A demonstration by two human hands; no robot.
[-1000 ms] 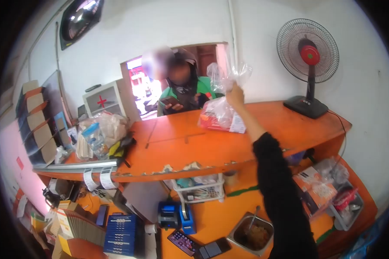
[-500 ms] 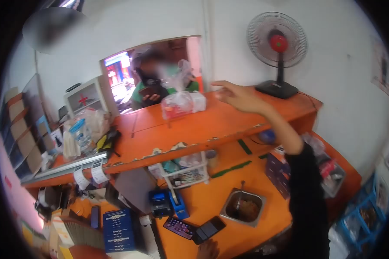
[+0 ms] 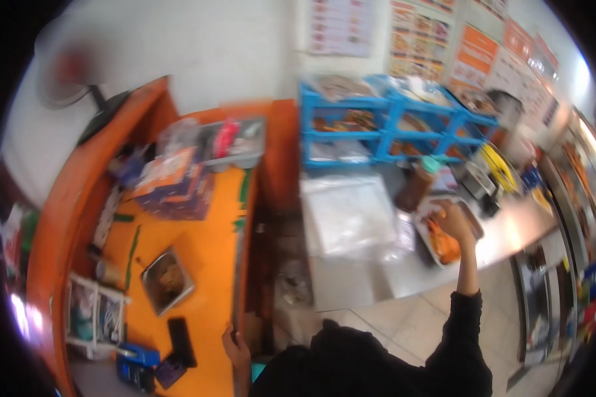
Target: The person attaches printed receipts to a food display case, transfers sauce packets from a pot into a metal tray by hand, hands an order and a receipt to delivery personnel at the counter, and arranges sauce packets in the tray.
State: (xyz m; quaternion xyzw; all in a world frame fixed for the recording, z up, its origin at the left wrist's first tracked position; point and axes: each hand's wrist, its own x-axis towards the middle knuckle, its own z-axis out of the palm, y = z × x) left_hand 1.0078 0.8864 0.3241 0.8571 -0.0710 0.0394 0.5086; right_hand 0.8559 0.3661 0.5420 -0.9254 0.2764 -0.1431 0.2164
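My right hand (image 3: pixel 453 221) is stretched out over a metal tray (image 3: pixel 475 221) on the steel table. Orange pieces (image 3: pixel 444 246), perhaps food, lie in the tray just below the hand. Motion blur smears its fingers, so I cannot see whether it grips anything. At the right edge of the orange counter, my left hand (image 3: pixel 237 347) hangs with its fingers apart and nothing visible in them. Two phones, one a dark phone (image 3: pixel 182 342), lie on the counter left of that hand. A bottle of brown liquid with a green cap (image 3: pixel 430 164) stands behind the tray.
Clear plastic bags (image 3: pixel 351 215) lie on the steel table (image 3: pixel 351 281), in front of blue shelf racks (image 3: pixel 344 135). The orange counter (image 3: pixel 205 261) bears a square metal container (image 3: pixel 169 281) and a purple box (image 3: pixel 179 192). A floor gap separates counter and table.
My view has swung right, from the serving window and fan to the steel table. My right hand has gone from above the orange ledge to the tray. The phones now appear farther left.
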